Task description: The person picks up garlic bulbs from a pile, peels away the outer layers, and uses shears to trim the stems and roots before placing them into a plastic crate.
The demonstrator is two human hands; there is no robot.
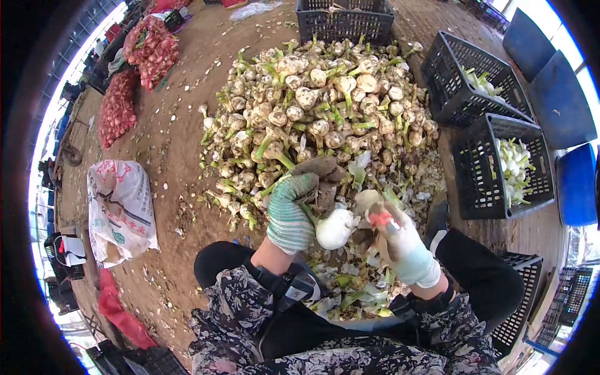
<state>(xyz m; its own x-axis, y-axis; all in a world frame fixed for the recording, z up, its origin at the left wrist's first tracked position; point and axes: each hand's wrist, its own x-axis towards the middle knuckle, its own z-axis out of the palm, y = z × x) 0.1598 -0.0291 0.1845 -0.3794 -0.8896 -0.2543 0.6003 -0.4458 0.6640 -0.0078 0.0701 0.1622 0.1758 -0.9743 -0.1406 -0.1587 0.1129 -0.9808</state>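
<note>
My left hand [292,209], in a green-and-white striped glove with a dirty palm side, is closed around the green stem of a garlic bulb [336,229]. The bulb is clean white and hangs to the right of the fingers. Close to its right side is my right hand [400,240], in a whitish glove, its fingers wrapped around a small red tool [382,219] with a bit of metal showing; its working end is hidden. Beyond both hands lies a big heap of soil-stained garlic bulbs [306,97] with short green stems.
Peeled skins and leaf scraps [356,290] cover the ground between my legs. On the right stand black crates, one [465,181] with trimmed white bulbs, another [447,94] behind it. A further crate [344,28] stands behind the heap. Left are red mesh sacks [150,53] and a white sack [122,209].
</note>
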